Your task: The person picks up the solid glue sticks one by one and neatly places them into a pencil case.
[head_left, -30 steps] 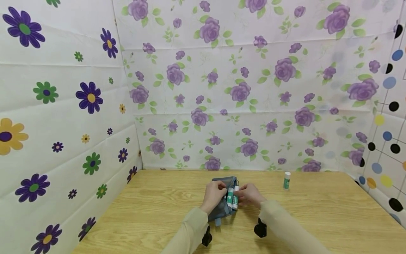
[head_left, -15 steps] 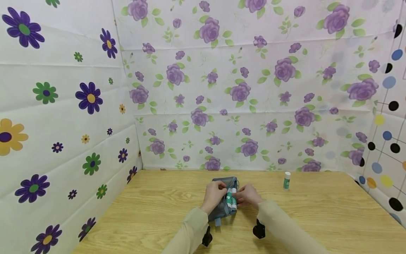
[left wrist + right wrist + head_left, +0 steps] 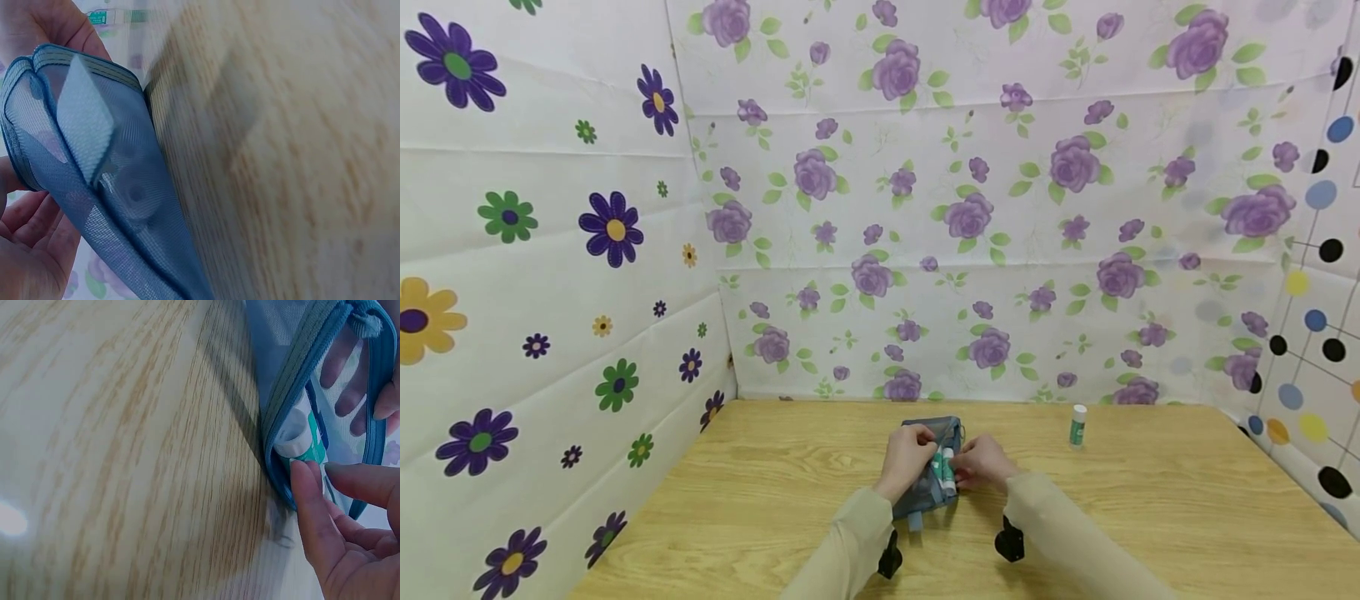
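Observation:
A blue mesh zipper pouch [image 3: 916, 502] lies on the table with its zipped mouth held apart. My left hand [image 3: 907, 457] grips the pouch's edge from the left, its fingers showing through the mesh in the right wrist view. Between the thumb and fingertips of my right hand [image 3: 347, 531] is the end of a green-and-white glue stick [image 3: 948, 472], mostly inside the pouch opening. Beside it in the pouch lies another glue stick [image 3: 936, 463]. The left wrist view shows the pouch's end with its pale fabric tab [image 3: 86, 119].
Another glue stick [image 3: 1077, 425] stands upright on the wooden table [image 3: 1150, 500], to the right and farther back. Flower-printed cloth [image 3: 970, 217] hangs behind the table, with patterned sheets at both sides. A black device [image 3: 1010, 540] sits at each wrist.
My right hand has moved slightly left, and the glue stick it holds has gone deeper into the pouch. My left hand stays in place on the pouch.

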Action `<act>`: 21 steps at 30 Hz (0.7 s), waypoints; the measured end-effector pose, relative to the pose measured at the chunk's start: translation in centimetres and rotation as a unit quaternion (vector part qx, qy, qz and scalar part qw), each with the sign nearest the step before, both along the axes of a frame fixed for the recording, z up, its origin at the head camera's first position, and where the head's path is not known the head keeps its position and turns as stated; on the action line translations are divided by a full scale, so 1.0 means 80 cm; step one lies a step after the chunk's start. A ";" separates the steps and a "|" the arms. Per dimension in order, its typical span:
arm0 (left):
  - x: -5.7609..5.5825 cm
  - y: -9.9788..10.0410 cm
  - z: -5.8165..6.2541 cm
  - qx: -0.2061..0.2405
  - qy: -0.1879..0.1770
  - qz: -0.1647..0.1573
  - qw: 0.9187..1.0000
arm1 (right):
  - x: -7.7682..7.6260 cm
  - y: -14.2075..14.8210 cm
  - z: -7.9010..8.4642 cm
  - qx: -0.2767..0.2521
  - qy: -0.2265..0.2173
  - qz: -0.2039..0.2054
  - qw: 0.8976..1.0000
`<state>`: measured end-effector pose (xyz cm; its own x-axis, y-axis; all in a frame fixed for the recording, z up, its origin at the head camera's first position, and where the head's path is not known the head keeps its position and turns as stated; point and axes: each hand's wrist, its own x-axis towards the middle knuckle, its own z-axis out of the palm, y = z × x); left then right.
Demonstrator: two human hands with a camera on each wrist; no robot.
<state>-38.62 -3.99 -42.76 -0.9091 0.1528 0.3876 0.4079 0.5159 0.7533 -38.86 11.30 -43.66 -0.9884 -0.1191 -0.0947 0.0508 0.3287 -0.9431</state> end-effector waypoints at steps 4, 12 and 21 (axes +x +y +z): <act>0.001 0.000 0.002 -0.001 0.003 -0.004 1.000 | 0.002 -0.002 0.001 0.013 -0.013 0.016 1.000; 0.002 0.000 0.004 -0.003 0.003 -0.002 1.000 | 0.003 -0.004 0.001 0.037 0.003 0.019 0.999; 0.003 0.000 0.004 0.001 0.000 -0.001 1.000 | 0.001 -0.007 0.002 0.008 0.002 0.017 1.000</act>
